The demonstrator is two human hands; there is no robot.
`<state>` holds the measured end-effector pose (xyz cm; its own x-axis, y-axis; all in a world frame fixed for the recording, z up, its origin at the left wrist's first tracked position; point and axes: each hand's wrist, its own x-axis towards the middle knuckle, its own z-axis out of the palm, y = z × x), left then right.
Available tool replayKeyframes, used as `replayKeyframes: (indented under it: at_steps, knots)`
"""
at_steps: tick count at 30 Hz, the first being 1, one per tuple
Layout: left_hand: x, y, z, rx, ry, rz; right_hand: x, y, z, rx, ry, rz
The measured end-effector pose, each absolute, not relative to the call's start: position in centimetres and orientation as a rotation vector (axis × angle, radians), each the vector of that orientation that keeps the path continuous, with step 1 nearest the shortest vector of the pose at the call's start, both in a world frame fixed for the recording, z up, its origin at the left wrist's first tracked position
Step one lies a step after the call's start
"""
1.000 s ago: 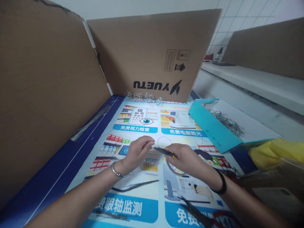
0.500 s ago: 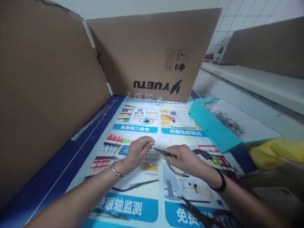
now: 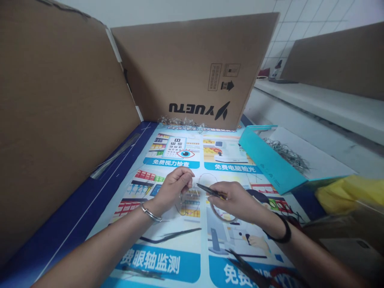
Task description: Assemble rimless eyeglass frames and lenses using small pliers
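Observation:
My left hand (image 3: 174,189) is pinched on a thin wire eyeglass frame (image 3: 188,203), whose round rim hangs just below the fingers over the printed poster mat (image 3: 168,264). My right hand (image 3: 237,200) is closed round small dark pliers (image 3: 210,190) with a yellow handle, the tips pointing left toward the frame and a short way from my left fingers. Another wire rim curves under my right hand. A silver bangle is on my left wrist, a black band on my right.
Cardboard panels (image 3: 192,68) wall the left and back. A teal box lid (image 3: 270,160) with a pile of wire parts (image 3: 285,152) sits at right, a yellow cloth (image 3: 348,192) beyond it. Dark tools (image 3: 249,272) and a thin rod (image 3: 171,236) lie near me. More wire pieces (image 3: 183,122) line the back panel.
My left hand has lifted slightly and the wire rim now hangs clear below it. The pliers' tips have drawn a little back to the right.

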<state>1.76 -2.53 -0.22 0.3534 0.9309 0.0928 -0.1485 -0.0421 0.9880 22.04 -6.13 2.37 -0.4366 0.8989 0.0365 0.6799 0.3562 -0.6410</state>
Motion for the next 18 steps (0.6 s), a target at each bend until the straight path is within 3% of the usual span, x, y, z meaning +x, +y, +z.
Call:
replayKeyframes:
  at_steps: [9, 18]
  knots:
    - [1.81, -2.56, -0.17, 1.305, 0.825, 1.023, 21.65, -6.34, 1.84, -1.386, -2.219, 0.859]
    - [1.78, -2.64, 0.13, 1.576, 1.027, 1.037, 21.76, -6.11, 2.06, -1.49, -2.287, 0.705]
